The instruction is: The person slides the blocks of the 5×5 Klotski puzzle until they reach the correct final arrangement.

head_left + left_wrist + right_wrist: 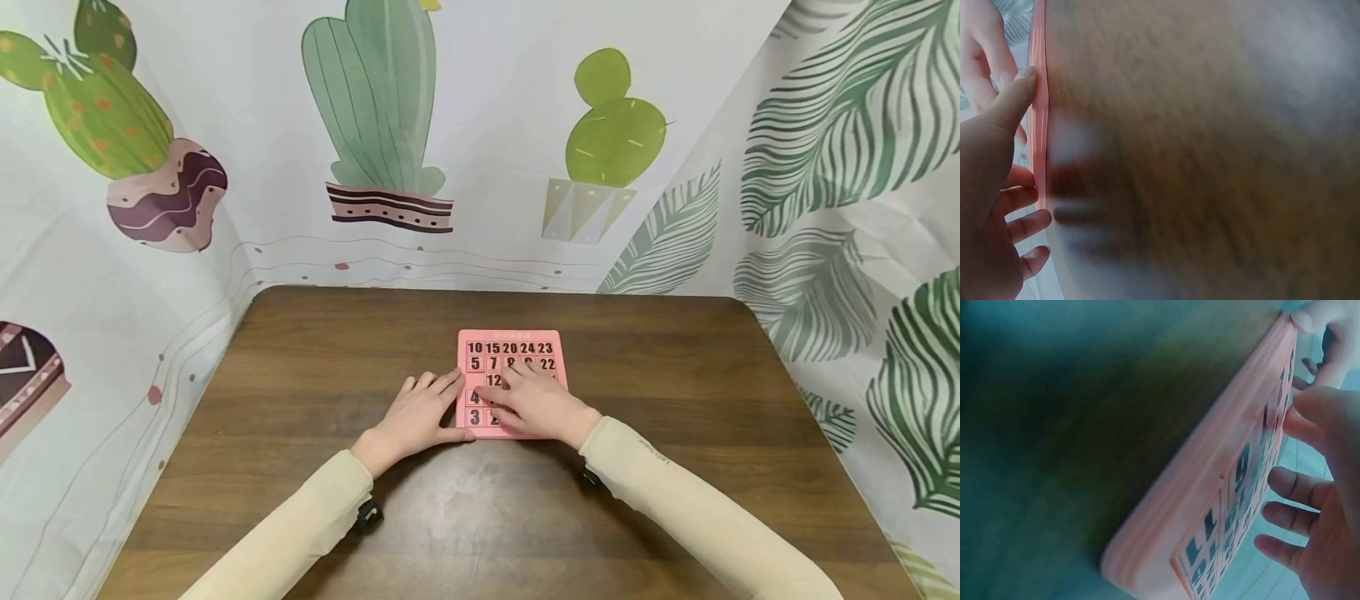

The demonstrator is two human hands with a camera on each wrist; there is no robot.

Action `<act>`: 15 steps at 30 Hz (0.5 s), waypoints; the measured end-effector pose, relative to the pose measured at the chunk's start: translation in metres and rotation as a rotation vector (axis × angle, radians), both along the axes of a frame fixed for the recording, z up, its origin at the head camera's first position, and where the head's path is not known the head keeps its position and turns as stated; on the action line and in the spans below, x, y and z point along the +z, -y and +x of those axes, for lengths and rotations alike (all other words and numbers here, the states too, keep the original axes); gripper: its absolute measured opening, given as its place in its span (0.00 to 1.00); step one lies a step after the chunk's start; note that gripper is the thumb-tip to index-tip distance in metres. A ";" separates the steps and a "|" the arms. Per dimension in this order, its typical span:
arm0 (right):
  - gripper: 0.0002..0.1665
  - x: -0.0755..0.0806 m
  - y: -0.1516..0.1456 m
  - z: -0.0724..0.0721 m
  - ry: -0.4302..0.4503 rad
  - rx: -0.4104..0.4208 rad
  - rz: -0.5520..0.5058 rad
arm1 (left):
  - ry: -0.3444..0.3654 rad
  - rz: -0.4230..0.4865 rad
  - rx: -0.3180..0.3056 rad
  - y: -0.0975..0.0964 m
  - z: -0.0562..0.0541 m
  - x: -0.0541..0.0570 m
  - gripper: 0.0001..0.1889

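A pink sliding number puzzle (510, 336) lies flat on the brown table, with rows of black-numbered tiles. A blank slot shows at the left end of the middle row, beside tile 12 (493, 381). My left hand (414, 415) holds the frame's near left corner, thumb (1017, 94) at the near edge and fingers along the left side. Over the tiles my right hand (536, 402) spreads its fingers, index fingertip close by tile 4 (475, 397). It hides several tiles at the lower right. In the right wrist view, its fingers (1294, 515) extend above the number tiles.
The wood-grain table (337, 333) meets a backdrop (495, 125) printed with cacti and leaves. Black wrist cameras (368, 513) sit under both cream sleeves (292, 521).
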State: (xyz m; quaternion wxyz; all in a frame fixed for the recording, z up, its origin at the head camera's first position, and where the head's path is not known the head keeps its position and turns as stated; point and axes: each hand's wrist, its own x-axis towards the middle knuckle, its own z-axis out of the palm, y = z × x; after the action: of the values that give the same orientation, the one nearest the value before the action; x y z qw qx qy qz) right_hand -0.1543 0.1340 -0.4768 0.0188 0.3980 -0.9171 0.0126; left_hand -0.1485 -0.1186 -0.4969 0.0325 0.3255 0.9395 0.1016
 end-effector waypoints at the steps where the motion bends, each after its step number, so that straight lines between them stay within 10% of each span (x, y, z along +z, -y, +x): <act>1: 0.25 0.000 0.000 0.002 -0.001 0.007 -0.010 | 0.002 -0.001 0.001 0.000 0.000 0.000 0.52; 15: 0.25 -0.002 -0.001 -0.003 -0.040 -0.009 -0.003 | -0.010 0.015 -0.002 0.001 0.001 -0.001 0.52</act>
State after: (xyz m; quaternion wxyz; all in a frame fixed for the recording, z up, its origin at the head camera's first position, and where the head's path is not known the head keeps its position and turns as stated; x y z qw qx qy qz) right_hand -0.1571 0.1354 -0.4786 0.0379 0.3938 -0.9184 0.0061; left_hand -0.1472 -0.1194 -0.4976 0.0253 0.3272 0.9385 0.1069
